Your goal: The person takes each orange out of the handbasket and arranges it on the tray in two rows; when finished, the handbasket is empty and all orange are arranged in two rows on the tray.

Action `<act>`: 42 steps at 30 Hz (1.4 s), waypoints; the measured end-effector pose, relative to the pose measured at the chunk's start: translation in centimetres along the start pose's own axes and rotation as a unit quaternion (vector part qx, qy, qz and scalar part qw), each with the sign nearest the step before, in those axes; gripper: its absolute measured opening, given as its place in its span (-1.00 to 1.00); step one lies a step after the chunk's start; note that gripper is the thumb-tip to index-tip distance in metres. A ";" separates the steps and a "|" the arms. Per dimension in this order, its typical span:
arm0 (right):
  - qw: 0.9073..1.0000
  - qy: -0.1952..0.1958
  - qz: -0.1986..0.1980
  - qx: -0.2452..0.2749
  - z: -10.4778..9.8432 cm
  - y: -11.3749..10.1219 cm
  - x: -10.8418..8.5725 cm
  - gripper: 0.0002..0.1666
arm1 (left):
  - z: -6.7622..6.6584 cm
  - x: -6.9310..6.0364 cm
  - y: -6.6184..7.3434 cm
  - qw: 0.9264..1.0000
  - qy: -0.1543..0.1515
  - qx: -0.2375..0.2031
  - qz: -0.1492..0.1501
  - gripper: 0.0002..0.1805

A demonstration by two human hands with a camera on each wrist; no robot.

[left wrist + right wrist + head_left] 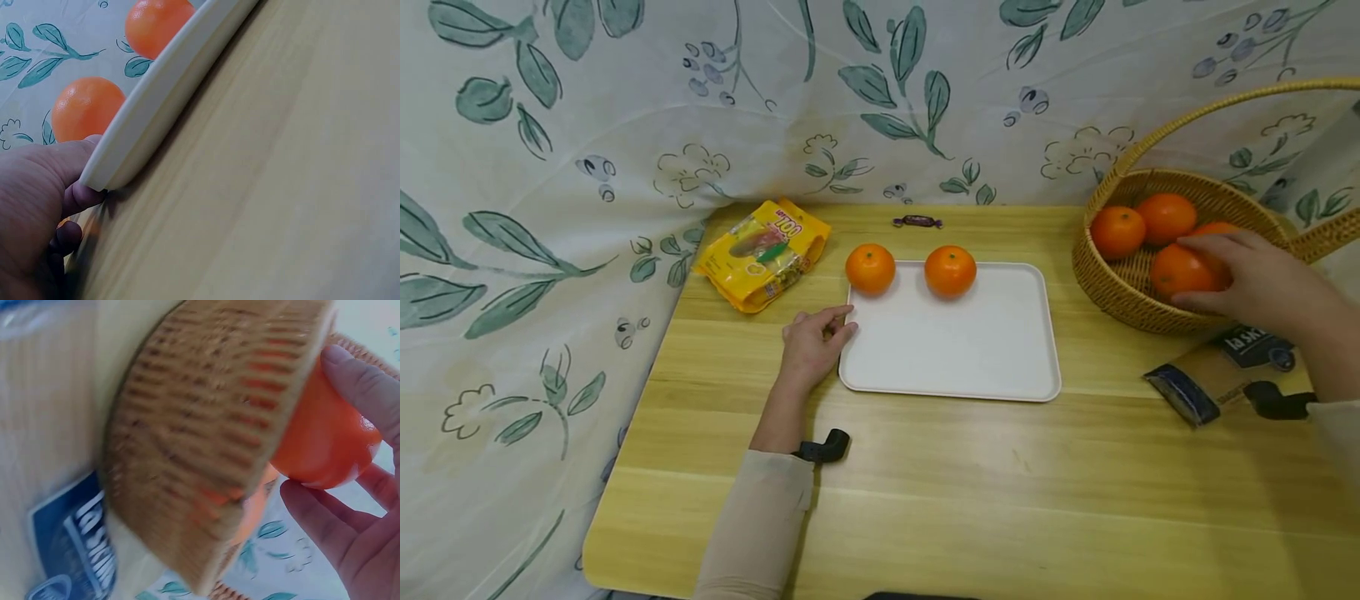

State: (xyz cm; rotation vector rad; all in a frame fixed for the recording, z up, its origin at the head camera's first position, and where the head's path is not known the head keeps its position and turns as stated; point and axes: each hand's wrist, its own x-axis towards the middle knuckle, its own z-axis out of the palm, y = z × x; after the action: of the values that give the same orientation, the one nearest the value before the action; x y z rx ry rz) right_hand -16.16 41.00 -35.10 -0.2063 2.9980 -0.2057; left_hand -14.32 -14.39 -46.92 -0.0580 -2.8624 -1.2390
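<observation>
A white tray lies mid-table with two oranges at its back edge, one by the left corner. My left hand touches the tray's left edge; in the left wrist view, thumb and fingers of the hand pinch the rim of the tray. At the wicker basket on the right, my right hand grips an orange among several others. The right wrist view shows the hand with fingers and thumb round that orange, beside the basket wall.
A yellow snack bag lies at the back left, and a small wrapped candy behind the tray. Under my right forearm is a brown and dark blue packet. The basket's tall handle arches over its back. A patterned cloth hangs behind the table.
</observation>
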 end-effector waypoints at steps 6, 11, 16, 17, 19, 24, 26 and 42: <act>0.999 0.041 -0.011 0.022 -1.0 -3.3 -0.6 -0.01 | 0.0 0.0 -0.1 1.000 -0.001 0.002 -0.003 -0.64; 0.993 0.094 -0.049 0.050 -1.1 -5.7 -1.2 -0.06 | 0.0 0.0 -0.2 1.000 -0.002 -0.003 0.000 -0.63; 0.986 0.129 -0.076 0.080 -0.3 -7.5 -1.7 -0.05 | -0.1 0.0 0.1 1.000 -0.004 -0.006 0.002 -0.63; 0.984 0.131 -0.080 0.087 -0.1 -7.8 -1.8 -0.05 | -0.1 0.1 0.2 1.000 -0.005 -0.006 0.002 -0.63; 0.980 0.142 -0.092 0.102 0.4 -8.6 -2.1 -0.05 | -0.2 0.1 0.3 1.000 -0.005 -0.005 0.001 -0.63; 0.971 0.148 -0.111 0.154 2.4 -11.1 -2.0 -0.04 | -0.3 0.1 0.3 1.000 -0.008 -0.003 -0.002 -0.63; 0.966 0.143 -0.101 0.188 3.6 -12.2 -1.7 -0.05 | -0.3 0.1 0.3 1.000 -0.008 -0.003 -0.004 -0.63; 0.859 0.184 0.132 0.459 8.8 -18.1 2.1 -0.13 | -0.2 0.2 0.0 1.000 -0.014 0.002 -0.012 -0.63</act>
State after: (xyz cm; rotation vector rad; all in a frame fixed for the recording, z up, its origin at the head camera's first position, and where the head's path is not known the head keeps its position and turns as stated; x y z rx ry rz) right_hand -14.73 21.80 -41.36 0.3820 2.8045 -1.7253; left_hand -14.56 -14.52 -46.83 -0.0404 -2.8975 -1.2474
